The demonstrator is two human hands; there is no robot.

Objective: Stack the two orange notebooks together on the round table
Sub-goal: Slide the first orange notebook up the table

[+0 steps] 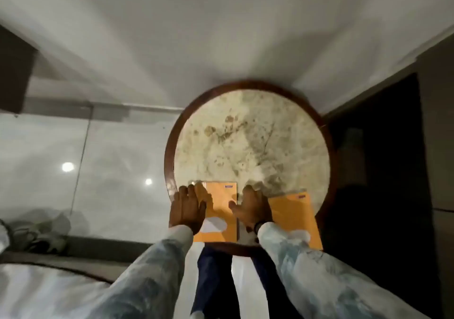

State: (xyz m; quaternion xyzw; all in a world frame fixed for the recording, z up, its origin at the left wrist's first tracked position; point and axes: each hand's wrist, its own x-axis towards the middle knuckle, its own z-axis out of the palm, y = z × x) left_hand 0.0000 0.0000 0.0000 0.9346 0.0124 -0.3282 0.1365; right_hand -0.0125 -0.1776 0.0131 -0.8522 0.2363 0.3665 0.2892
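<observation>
Two orange notebooks lie side by side, flat on the near part of the round table (250,132), a marbled top with a dark wooden rim. The left notebook (221,210) has a white oval label; my left hand (188,208) rests flat on its left edge, fingers stretched forward. The right notebook (292,214) lies slightly tilted near the table's right rim, partly under my right sleeve. My right hand (253,208) lies flat between the two notebooks, touching the right one's left edge, thumb spread toward the left one. Neither hand grips anything.
A white wall stands behind the table. Glossy pale floor tiles (98,171) spread to the left. A dark cabinet or door (383,171) stands close on the right. A bed edge with white sheet (36,291) is at lower left. My legs are under the table's near rim.
</observation>
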